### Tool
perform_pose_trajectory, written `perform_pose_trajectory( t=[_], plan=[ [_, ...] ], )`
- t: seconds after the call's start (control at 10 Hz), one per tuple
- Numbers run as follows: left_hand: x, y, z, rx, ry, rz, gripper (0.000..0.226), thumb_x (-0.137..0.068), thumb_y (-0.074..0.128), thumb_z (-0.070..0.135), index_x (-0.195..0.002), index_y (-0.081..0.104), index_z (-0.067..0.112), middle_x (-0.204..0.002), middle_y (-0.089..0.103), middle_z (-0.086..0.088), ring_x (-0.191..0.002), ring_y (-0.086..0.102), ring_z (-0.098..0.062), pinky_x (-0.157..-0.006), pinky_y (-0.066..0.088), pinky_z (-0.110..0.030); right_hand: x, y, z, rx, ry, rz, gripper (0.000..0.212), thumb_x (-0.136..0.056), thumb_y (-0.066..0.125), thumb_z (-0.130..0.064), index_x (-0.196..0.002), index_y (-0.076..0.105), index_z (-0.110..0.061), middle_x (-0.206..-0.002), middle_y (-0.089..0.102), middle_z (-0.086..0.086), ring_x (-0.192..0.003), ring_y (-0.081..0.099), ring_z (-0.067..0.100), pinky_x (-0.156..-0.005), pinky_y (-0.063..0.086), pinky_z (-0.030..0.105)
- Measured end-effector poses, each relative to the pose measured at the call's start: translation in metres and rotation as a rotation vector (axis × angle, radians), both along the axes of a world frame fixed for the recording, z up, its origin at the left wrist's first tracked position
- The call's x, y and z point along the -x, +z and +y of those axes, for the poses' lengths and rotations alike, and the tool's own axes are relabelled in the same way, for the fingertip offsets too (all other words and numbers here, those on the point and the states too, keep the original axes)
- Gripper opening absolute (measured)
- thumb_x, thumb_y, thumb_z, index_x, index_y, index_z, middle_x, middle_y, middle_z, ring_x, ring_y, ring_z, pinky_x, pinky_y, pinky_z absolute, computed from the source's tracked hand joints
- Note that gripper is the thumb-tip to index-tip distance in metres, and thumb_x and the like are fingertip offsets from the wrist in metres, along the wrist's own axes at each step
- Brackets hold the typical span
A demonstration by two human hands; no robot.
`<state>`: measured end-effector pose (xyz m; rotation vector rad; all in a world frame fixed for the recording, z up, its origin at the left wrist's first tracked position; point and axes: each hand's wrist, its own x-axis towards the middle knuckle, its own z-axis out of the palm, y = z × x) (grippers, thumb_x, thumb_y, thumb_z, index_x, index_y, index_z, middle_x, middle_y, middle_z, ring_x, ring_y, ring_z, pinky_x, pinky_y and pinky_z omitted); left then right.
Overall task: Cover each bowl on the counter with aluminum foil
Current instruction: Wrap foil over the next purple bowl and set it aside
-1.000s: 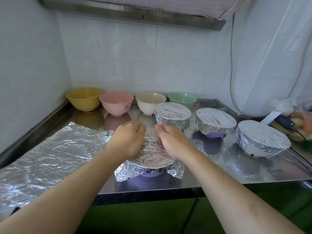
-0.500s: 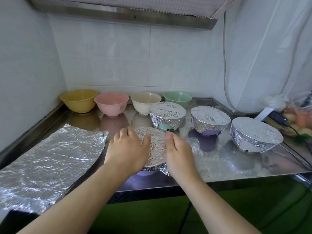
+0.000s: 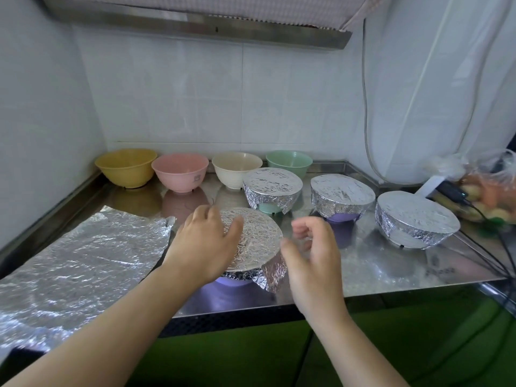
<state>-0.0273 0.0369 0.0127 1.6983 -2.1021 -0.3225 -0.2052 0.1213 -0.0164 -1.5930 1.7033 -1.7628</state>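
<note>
A purple bowl capped with crinkled foil (image 3: 257,238) stands near the counter's front edge. My left hand (image 3: 205,244) lies flat over the left side of its foil top. My right hand (image 3: 312,252) hovers just right of that bowl, fingers loosely curled, holding nothing. One loose foil corner (image 3: 275,273) sticks out at the bowl's front right. Three foil-covered bowls (image 3: 272,188) (image 3: 342,195) (image 3: 416,217) stand behind and to the right. Uncovered yellow (image 3: 125,167), pink (image 3: 180,171), cream (image 3: 237,169) and green (image 3: 289,162) bowls line the back wall.
A large flat foil sheet (image 3: 81,263) covers the left of the steel counter (image 3: 377,263). At the far right lie a plastic bag of food (image 3: 485,188) and black cables (image 3: 499,247). A range hood (image 3: 195,20) hangs overhead.
My right hand has lifted off the foil top and moved to the right, fingers curling. My left hand stays pressed on the foil. The foil skirt now sits tighter around the bowl.
</note>
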Motion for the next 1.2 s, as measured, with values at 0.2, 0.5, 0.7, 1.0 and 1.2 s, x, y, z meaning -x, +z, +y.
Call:
perform_pose_trajectory(
  t=[0.2, 0.5, 0.7, 1.0, 1.2],
  plan=[
    [0.001, -0.001, 0.005, -0.051, 0.004, -0.018, 0.086, -0.09, 0.01, 0.068, -0.148, 0.043, 0.014, -0.138, 0.048, -0.016, -0.13, 0.043, -0.038, -0.106, 0.037, -0.05, -0.013, -0.017, 0.017, -0.09, 0.118, 0.223, 0.04, -0.082, 0.085, -0.039, -0.095, 0.049, -0.028, -0.086, 0.053, -0.009, -0.086, 0.057, 0.014, -0.073, 0.046, 0.021],
    [0.002, -0.007, -0.003, -0.007, -0.03, -0.077, 0.075, -0.102, 0.026, 0.065, -0.146, 0.041, 0.007, -0.148, 0.046, -0.016, -0.137, 0.041, -0.037, -0.114, 0.035, -0.053, -0.016, -0.023, 0.015, -0.167, 0.128, 0.056, 0.043, -0.078, 0.092, -0.024, -0.091, 0.052, -0.029, -0.083, 0.063, -0.007, -0.076, 0.068, 0.016, -0.074, 0.058, 0.038],
    [0.002, -0.007, -0.004, 0.001, -0.026, -0.081, 0.068, -0.105, 0.031, 0.061, -0.144, 0.042, 0.007, -0.146, 0.047, -0.017, -0.135, 0.042, -0.037, -0.113, 0.036, -0.053, -0.022, -0.029, 0.02, -0.165, 0.081, 0.019, 0.031, -0.083, 0.089, -0.019, -0.083, 0.058, -0.023, -0.075, 0.069, -0.01, -0.067, 0.068, 0.013, -0.063, 0.058, 0.03],
    [-0.002, -0.013, -0.013, 0.036, -0.077, -0.203, 0.099, -0.082, -0.005, 0.071, -0.15, 0.044, 0.019, -0.135, 0.045, -0.017, -0.129, 0.04, -0.04, -0.105, 0.037, -0.053, -0.026, -0.039, 0.023, -0.08, 0.061, 0.165, 0.031, -0.091, 0.076, -0.018, -0.072, 0.052, -0.024, -0.064, 0.053, -0.009, -0.055, 0.052, 0.013, -0.055, 0.038, 0.021],
    [-0.001, -0.009, -0.006, 0.014, -0.048, -0.116, 0.092, -0.087, 0.003, 0.07, -0.147, 0.044, 0.014, -0.139, 0.046, -0.017, -0.131, 0.041, -0.039, -0.108, 0.038, -0.053, -0.027, -0.039, 0.026, -0.164, 0.111, -0.007, 0.029, -0.092, 0.076, -0.01, -0.078, 0.055, -0.024, -0.067, 0.063, -0.005, -0.059, 0.065, 0.015, -0.061, 0.058, 0.038]
  ],
)
